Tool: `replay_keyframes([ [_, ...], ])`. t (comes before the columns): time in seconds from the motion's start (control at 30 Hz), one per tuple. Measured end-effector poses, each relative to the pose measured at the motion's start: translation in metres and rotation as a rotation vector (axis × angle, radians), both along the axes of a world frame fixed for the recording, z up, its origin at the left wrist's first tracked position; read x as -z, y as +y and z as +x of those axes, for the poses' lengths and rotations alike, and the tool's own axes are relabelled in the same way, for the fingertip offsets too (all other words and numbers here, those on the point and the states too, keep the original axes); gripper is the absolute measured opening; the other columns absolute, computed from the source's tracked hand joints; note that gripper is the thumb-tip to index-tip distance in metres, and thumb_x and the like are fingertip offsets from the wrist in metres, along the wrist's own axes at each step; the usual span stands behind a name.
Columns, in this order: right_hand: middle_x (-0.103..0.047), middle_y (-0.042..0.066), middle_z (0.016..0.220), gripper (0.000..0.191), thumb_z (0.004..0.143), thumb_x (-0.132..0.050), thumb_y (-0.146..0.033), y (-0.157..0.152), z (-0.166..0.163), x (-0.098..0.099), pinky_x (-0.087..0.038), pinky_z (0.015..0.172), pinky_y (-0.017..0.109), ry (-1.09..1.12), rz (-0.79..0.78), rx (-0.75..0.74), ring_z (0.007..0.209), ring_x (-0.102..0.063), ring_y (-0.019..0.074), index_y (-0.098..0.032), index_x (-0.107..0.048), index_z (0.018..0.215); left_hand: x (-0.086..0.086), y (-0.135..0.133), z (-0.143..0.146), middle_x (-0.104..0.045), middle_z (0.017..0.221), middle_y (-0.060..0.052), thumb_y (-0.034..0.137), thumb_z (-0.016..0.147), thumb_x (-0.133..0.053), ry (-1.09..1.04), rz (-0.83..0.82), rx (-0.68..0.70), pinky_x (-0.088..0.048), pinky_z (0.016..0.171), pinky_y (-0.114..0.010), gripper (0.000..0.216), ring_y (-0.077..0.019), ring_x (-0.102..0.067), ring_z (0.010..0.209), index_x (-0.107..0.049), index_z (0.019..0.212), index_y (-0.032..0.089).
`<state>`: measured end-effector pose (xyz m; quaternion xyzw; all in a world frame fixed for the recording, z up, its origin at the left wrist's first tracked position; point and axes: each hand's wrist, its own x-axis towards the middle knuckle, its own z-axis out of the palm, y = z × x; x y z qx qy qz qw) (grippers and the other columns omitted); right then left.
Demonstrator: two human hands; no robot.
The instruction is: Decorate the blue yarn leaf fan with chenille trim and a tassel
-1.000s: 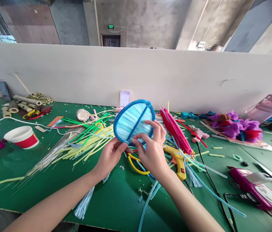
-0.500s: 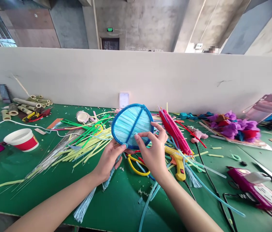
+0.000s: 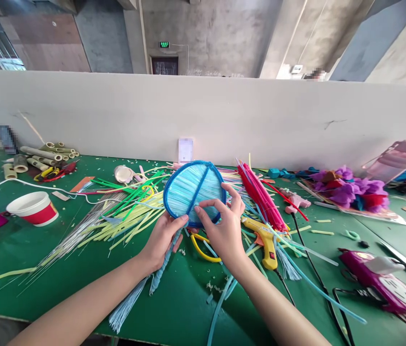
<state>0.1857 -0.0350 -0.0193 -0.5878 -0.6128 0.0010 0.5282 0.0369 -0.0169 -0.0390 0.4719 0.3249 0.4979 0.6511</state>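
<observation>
A round blue hand fan (image 3: 183, 185) is held up over the table, its light blue threads stretched inside a darker blue rim with a rib across the middle. My left hand (image 3: 163, 238) is closed around the base of the fan, thumb on the lower rim. Below that hand hang a blue wrapped handle (image 3: 160, 278) and a light blue tassel (image 3: 127, 307). My right hand (image 3: 222, 223) is closed at the fan's lower right, thumb and index finger together near the rib and other fingers by the rim. Whether it pinches a loose thread is too small to tell.
A yellow glue gun (image 3: 268, 245) lies right of the hands, beside red pipe cleaners (image 3: 262, 197). Yellow-green stems (image 3: 127, 223) spread to the left, with a paper cup (image 3: 34, 207) beyond. A magenta power strip (image 3: 386, 281) sits at the right. A pale partition (image 3: 203, 110) stands behind.
The fan has moved slightly down and left, with both hands still on it. My right hand has shifted a little left along with it.
</observation>
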Motion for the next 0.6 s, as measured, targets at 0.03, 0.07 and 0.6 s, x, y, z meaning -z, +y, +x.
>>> replay_keyframes([
  [0.03,-0.039,0.010,0.144,0.010,0.085,-0.072,-0.034,-0.0001,0.0004,-0.0004,-0.031,0.110,0.059,0.003,0.004,0.011,0.136,-0.032,0.0352,-0.024,-0.074,0.082,-0.0002,-0.0001,0.0005,-0.064,0.083,0.001,0.035,0.080,-0.074,-0.016,-0.004,-0.001,-0.037,0.033,-0.015,0.026,-0.0095,-0.060,0.058,-0.060,0.094,0.018],
  [0.07,-0.039,0.011,0.143,0.011,0.085,-0.072,-0.034,-0.0003,0.0007,-0.0009,-0.030,0.110,0.059,0.001,0.005,0.019,0.136,-0.033,0.0355,-0.023,-0.074,0.081,-0.0004,-0.0004,0.0009,-0.063,0.081,0.001,0.034,0.079,-0.075,-0.027,-0.005,0.001,-0.041,0.036,-0.016,0.025,-0.0098,-0.059,0.058,-0.061,0.092,0.017],
  [0.6,-0.044,0.014,0.138,0.021,0.087,-0.068,-0.039,-0.0019,0.0005,0.0012,-0.026,0.110,0.061,0.061,-0.068,0.006,0.135,-0.035,0.0372,-0.021,-0.071,0.077,0.0038,-0.0021,0.0022,-0.072,0.094,-0.006,0.037,0.082,-0.074,-0.023,-0.023,0.057,-0.058,0.052,-0.029,0.030,-0.0205,-0.068,0.075,-0.068,0.102,0.016],
])
